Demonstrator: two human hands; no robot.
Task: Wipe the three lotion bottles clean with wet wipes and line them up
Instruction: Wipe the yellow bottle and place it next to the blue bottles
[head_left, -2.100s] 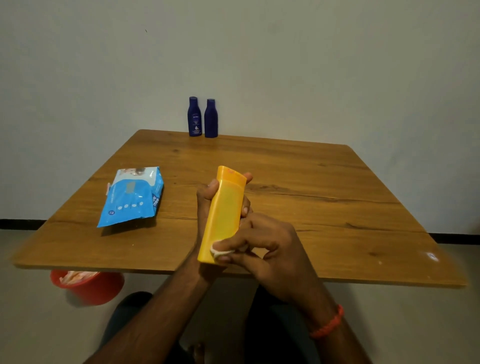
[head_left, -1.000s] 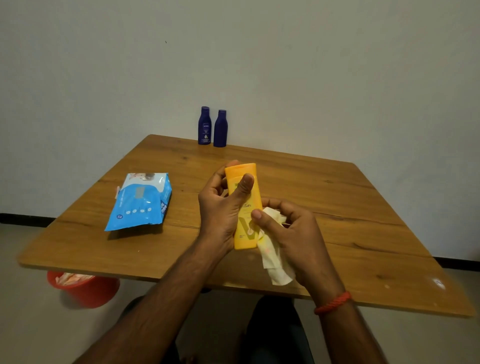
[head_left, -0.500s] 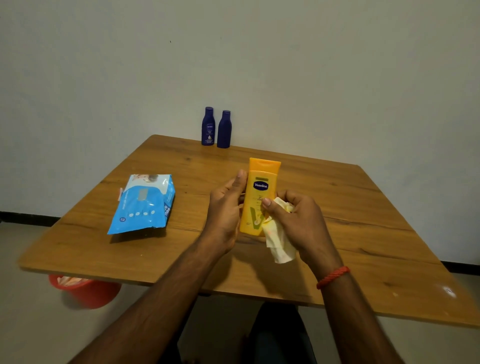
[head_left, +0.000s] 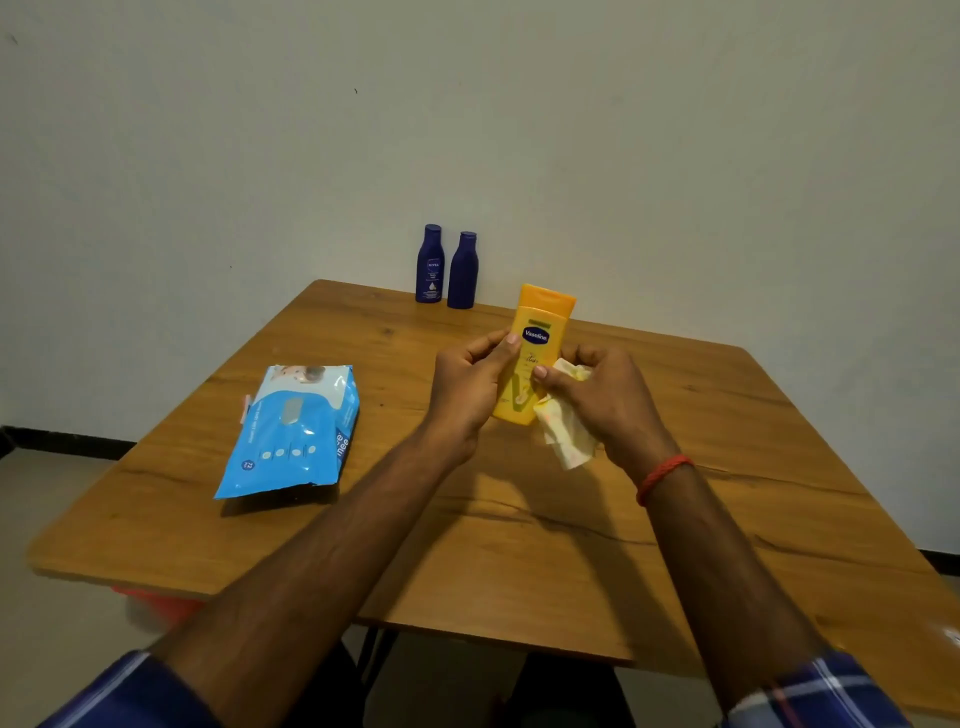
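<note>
Above the table (head_left: 519, 571), the yellow bottle (head_left: 537, 343) stands upright between both hands, base hidden: left hand (head_left: 470, 387) clamped on its side, right hand (head_left: 605, 395) pinching a wipe (head_left: 566, 441) against it.

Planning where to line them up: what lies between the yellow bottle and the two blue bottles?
Head view: only bare table separates yellow Vaseline bottle from blue bottles.

The table (head_left: 597, 571) lies bare along its near edge and whole right side. At the left lies a wipes pack (head_left: 291, 431); two blue bottles (head_left: 447, 267) stand at the far edge, touching or nearly so.
</note>
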